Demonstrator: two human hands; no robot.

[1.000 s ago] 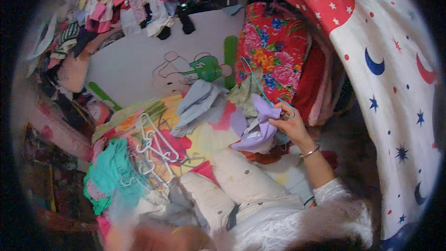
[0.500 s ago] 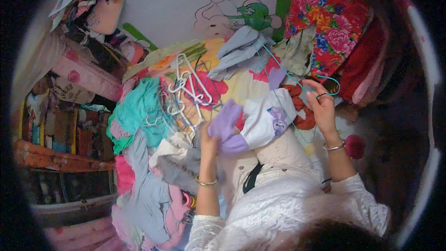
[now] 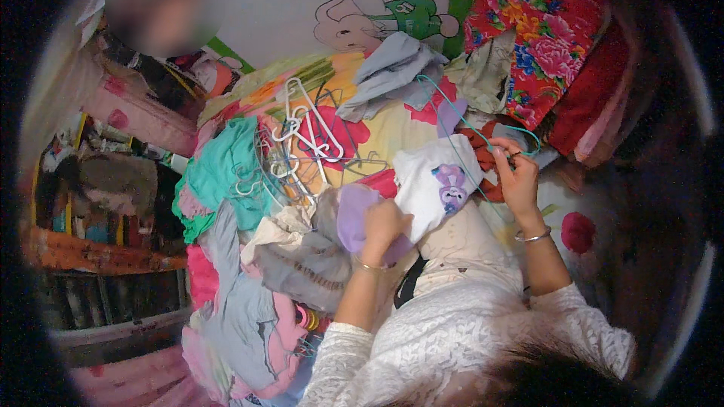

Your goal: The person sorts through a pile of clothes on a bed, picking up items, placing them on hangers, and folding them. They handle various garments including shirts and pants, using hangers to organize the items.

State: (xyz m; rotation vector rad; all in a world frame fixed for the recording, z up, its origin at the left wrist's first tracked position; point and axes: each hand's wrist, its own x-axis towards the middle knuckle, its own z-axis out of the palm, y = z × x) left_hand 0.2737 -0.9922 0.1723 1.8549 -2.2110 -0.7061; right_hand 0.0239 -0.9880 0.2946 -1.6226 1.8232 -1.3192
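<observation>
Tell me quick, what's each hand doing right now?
Left hand: on the lavender-and-white garment; whether it grips cannot be told.
Right hand: closed, holding the turquoise hanger.

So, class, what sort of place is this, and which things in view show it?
Probably a home bedroom: there's what looks like a cartoon-printed headboard, a colourful bedspread and a heap of clothes.
</observation>
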